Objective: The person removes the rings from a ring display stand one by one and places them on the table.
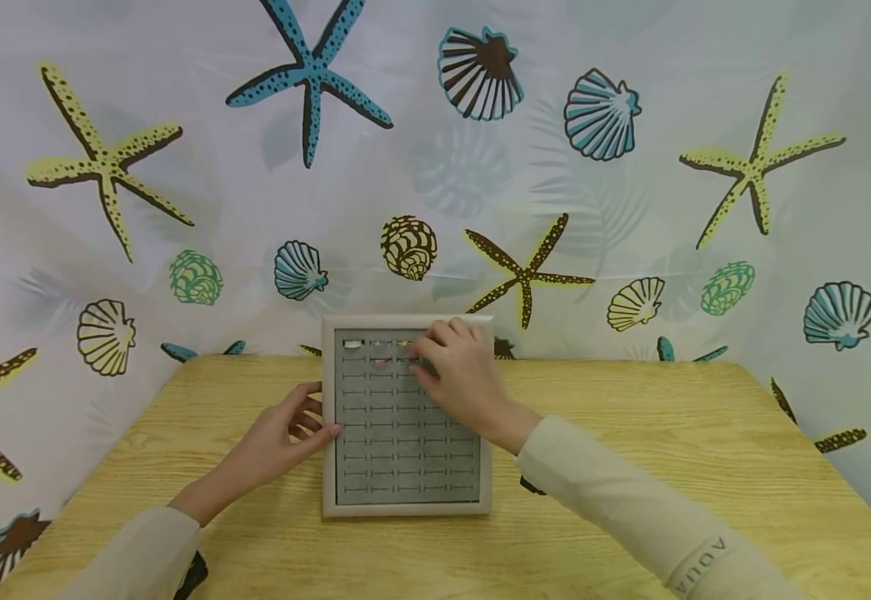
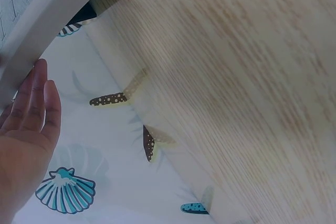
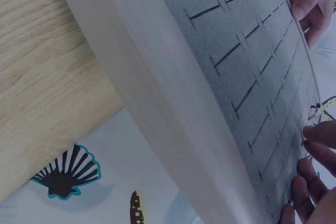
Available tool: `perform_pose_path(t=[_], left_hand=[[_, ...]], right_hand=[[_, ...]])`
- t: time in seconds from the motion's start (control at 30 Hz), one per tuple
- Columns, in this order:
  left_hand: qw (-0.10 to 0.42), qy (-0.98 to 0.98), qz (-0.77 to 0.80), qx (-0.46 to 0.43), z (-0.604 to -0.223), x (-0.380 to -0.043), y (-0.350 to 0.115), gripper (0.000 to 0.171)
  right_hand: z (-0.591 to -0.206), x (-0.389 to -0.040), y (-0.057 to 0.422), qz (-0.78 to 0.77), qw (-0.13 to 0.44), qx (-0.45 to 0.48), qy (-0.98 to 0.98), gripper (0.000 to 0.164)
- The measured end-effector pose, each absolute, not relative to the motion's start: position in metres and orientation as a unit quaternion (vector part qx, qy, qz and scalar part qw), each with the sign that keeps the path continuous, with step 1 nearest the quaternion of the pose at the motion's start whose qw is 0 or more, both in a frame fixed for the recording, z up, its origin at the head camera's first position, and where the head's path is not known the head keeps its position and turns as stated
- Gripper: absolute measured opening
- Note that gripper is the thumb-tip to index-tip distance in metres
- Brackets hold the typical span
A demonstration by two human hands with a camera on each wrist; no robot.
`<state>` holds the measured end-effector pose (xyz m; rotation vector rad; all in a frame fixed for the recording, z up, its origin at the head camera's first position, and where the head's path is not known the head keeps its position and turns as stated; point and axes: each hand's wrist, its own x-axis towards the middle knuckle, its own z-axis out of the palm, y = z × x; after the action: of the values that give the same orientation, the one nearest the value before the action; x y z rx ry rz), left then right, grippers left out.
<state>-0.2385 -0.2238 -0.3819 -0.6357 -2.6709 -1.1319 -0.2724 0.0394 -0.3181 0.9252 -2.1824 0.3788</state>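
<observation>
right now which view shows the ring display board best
The head view: the whole ring display board face-on, bar a patch behind the right hand. Right wrist shows it obliquely, cropped; left wrist, a small part.

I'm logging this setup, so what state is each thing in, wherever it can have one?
Ring display tray: propped up, slotted face toward the person.
Rings: sitting in slots in the top two rows.
Lower slots: no rings showing.
Left hand: gripping the tray's left edge.
Right hand: at the upper rows; whether it pinches a ring is unclear.
Seashell-print cloth: hanging behind the table.
</observation>
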Motion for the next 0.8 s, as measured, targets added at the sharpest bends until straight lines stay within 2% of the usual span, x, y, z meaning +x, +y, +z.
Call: perform_pose_path(t=[0.37,0.8], left_hand=[[0.082,-0.897,-0.381,-0.210,-0.3816,-0.2389,-0.2239,0.055],[0.081,-0.894,-0.383,-0.216,-0.3836,-0.2403,-0.2255,0.054]], right_hand=[[-0.3207,-0.2735,0.0346,0.159,0.389,0.349,-0.838,0.004],[-0.3200,-0.2723,0.0343,0.161,0.390,0.346,-0.838,0.004]])
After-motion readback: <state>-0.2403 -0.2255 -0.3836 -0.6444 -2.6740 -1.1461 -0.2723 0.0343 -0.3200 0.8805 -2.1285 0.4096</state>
